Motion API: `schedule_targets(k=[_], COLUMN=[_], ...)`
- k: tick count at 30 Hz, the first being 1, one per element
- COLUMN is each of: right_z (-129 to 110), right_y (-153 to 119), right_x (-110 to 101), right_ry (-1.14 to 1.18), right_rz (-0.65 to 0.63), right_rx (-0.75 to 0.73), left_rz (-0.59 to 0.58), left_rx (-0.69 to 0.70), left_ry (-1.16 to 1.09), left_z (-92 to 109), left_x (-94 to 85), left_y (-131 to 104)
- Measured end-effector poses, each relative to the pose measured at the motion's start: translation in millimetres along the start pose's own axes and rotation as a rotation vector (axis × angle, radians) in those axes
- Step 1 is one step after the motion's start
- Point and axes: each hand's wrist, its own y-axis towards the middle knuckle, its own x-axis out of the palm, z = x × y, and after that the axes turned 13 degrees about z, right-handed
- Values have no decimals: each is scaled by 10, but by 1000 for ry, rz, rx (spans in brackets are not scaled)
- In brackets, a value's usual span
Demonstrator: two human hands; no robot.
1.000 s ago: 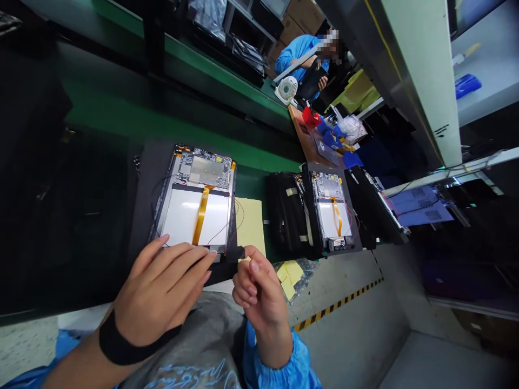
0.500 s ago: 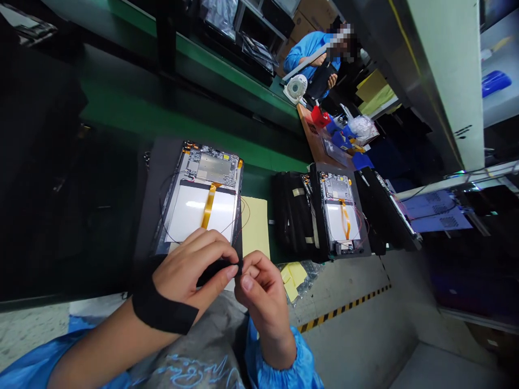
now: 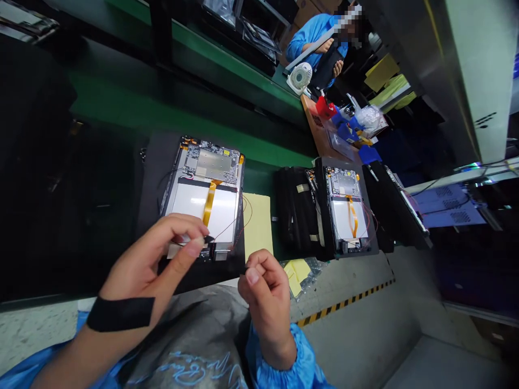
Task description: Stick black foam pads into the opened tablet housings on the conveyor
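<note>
My left hand (image 3: pixel 166 254), with a black band (image 3: pixel 120 313) round its wrist, pinches a small black piece (image 3: pixel 208 239) between thumb and fingertips. It is over the lower part of an opened tablet (image 3: pixel 203 205) that shows a circuit board, a white panel and an orange ribbon cable (image 3: pixel 210 202). Thin wires loop at the tablet's right side. Further right, near the table's front edge, my right hand (image 3: pixel 265 286) is closed, thumb against fingers, on a small dark bit (image 3: pixel 244 269) that barely shows.
Yellow paper (image 3: pixel 259 221) lies beside the tablet. A second opened tablet (image 3: pixel 348 210) leans by black cases (image 3: pixel 292 210) on the right. At the back are a white fan (image 3: pixel 300 78), red and blue boxes, and a person in blue (image 3: pixel 312 35) holding a dark object.
My hands, which met at the fingertips, have come apart. The left hand has moved left and up over the tablet, uncovering its lower edge; the right hand has barely moved.
</note>
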Motion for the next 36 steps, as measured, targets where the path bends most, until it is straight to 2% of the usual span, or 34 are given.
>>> schedule_targets(k=[3,6,8,11,14,20,23,29,36], right_z=[4,-1,-4,-10,-33,-91,-91,-81,-48], right_y=[34,60,68,71,77,101,98,86,70], right_x=[-73,-145,-165,-149,-118,-63,-27,-15,-62], right_ry=[46,43,31,28,32,114,152,167,107], right_rz=[14,22,15,-39,-92,-205,-240,-200,-141], right_rx=[3,3,10,31,68,294,351,304,183], left_rz=[60,32,18,1,-22,-45,-20,16,-25], left_rx=[24,230,389,502,534,581,560,413,437], left_ry=[198,405,460,481,501,525,508,466,485], left_z=[-59,-145,-194,-229,-238,-259,-250,-246,-244], left_x=[-64,-54,-16,46,79,106,139,195,118], left_y=[-120,-279,-354,-388,-356,-282,-247,-151,-148])
